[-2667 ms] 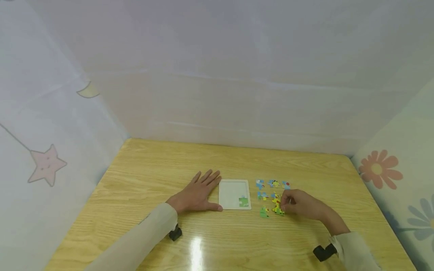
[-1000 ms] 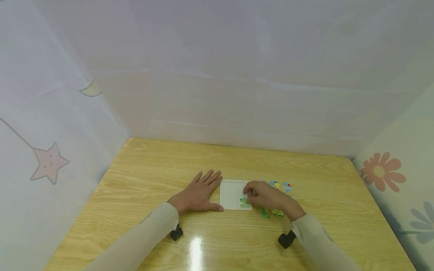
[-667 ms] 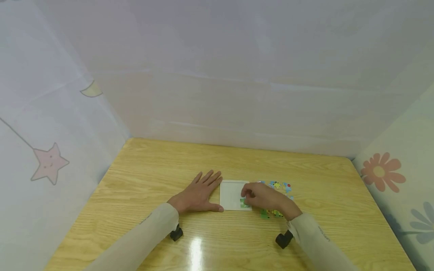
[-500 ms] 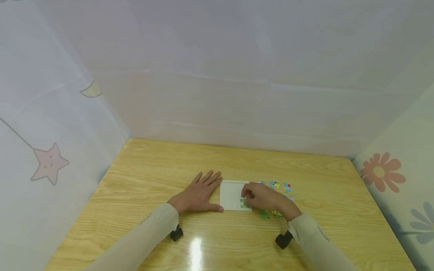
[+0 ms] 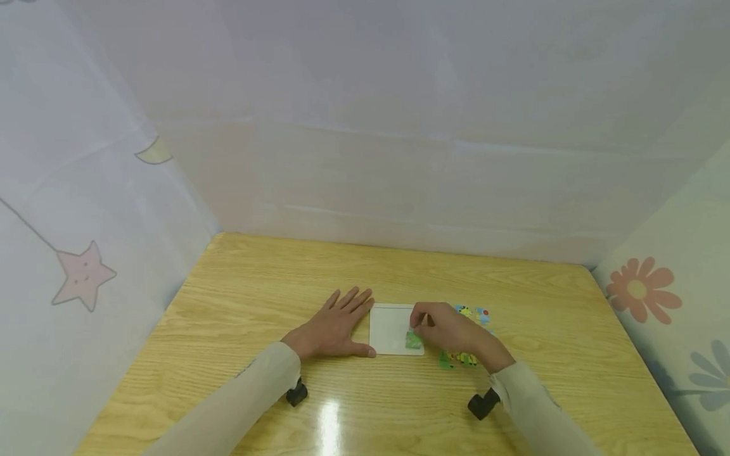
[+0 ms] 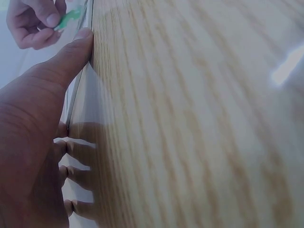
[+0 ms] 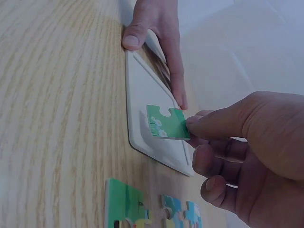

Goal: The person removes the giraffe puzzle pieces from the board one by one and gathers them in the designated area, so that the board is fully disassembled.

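My right hand (image 5: 447,329) pinches a green jigsaw puzzle piece (image 5: 413,341) between thumb and fingers. In the right wrist view the puzzle piece (image 7: 166,126) is tilted over the right part of a white square puzzle tray (image 7: 137,97), its corner by the thumb. Flat on the table, my left hand (image 5: 331,330) spreads its fingers along the left side of the tray (image 5: 388,329). Thumb and fingertips touch its edge. Loose puzzle pieces (image 5: 467,358) lie right of the tray, partly hidden by my right hand and wrist.
Everything lies on a wooden table (image 5: 256,278). In the right wrist view, several green, blue and yellow pieces (image 7: 124,202) sit close below the tray. Printed cloth walls (image 5: 399,190) stand behind the table and at both sides.
My right hand has moved left from the loose pieces to the tray. The green puzzle piece, earlier lying in the tray's lower right corner, is now pinched and lifted. The left hand stays put.
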`<action>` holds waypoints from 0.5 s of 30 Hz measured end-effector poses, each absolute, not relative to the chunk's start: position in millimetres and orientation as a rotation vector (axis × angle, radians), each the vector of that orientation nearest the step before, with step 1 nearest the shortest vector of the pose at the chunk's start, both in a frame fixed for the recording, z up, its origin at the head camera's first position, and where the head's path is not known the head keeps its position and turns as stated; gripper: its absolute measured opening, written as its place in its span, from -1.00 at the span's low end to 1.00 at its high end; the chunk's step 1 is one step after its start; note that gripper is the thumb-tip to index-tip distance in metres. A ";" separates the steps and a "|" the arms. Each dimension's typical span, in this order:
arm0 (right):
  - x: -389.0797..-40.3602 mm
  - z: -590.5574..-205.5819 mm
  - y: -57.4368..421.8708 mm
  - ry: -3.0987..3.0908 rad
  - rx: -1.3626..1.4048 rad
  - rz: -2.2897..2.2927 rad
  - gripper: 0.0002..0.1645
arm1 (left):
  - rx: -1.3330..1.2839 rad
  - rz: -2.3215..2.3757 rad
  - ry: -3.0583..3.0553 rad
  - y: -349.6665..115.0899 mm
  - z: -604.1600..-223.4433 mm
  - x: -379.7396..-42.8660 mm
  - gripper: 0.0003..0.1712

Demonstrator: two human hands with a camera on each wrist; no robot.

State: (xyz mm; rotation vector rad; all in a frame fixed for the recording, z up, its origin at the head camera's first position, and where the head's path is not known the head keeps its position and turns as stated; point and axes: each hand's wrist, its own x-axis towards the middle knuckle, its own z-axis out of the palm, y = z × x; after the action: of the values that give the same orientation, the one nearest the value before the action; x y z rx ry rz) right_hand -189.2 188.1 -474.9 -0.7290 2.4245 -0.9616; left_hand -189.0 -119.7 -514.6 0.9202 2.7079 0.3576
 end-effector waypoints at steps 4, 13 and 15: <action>-188.2 -471.6 200.8 2.413 -0.760 -0.995 -0.91 | 0.932 0.343 2.710 -120.4 -514.2 -188.3 0.31; -182.5 -462.6 242.6 2.493 -0.693 -0.951 -0.94 | 0.947 0.345 2.707 -120.5 -512.8 -188.9 0.30; -180.4 -459.3 253.2 2.509 -0.673 -0.940 -0.94 | 0.951 0.354 2.703 -120.5 -513.4 -189.0 0.29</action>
State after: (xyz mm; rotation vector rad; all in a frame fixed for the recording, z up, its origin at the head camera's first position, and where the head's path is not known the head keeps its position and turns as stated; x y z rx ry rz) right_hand -180.4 253.2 -459.3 -0.6731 2.5088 -0.9403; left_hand -189.0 -120.5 -513.4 0.9507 2.7029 0.3539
